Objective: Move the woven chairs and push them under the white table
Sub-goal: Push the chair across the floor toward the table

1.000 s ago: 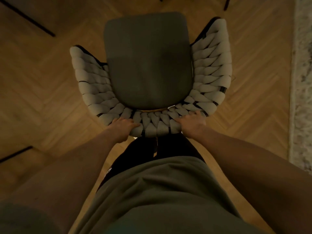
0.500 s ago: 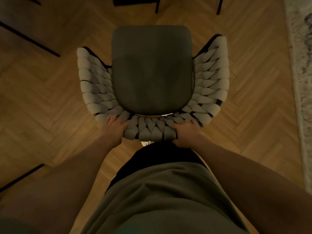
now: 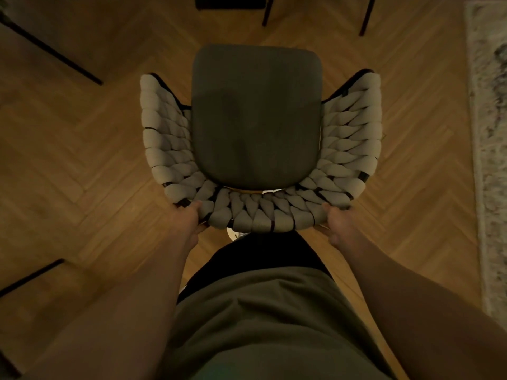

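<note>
The woven chair (image 3: pixel 258 149) is stood on the parquet floor (image 3: pixel 82 160), gripped at its curved back by both hands — left hand (image 3: pixel 188 220) and right hand (image 3: pixel 338 223) curled round the outer corners, probably so it can be steered straight. No desk is seen.

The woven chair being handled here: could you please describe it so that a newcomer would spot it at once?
On the herringbone wood floor, look to the middle, just ahead of the person. There the woven chair has a dark grey seat cushion wrapped by a curved back of thick pale braided cords. Unlike the dark chair at the top edge, both hands grip it: left hand, right hand.
</note>
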Demonstrator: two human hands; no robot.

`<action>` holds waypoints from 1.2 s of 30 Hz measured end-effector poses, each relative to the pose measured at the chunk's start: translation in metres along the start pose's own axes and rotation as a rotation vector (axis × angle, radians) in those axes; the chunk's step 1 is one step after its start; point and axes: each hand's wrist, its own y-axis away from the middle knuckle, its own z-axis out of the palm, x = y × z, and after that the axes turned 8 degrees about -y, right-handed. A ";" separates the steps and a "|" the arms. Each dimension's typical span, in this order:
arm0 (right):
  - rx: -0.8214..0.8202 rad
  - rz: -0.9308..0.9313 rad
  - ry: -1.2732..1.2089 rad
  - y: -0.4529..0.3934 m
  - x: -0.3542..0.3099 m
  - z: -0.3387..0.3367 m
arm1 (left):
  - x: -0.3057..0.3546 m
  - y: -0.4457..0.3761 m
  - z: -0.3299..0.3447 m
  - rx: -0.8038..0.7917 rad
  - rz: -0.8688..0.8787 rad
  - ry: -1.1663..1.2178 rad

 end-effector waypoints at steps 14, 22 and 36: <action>-0.032 -0.068 0.027 -0.020 -0.094 0.042 | 0.063 -0.028 0.044 0.019 -0.029 0.084; -0.159 -0.046 0.028 -0.050 -0.172 0.084 | 0.131 -0.049 0.088 0.047 -0.033 0.119; -0.151 -0.063 0.086 -0.085 -0.237 0.188 | 0.263 -0.090 0.099 -0.020 -0.010 0.129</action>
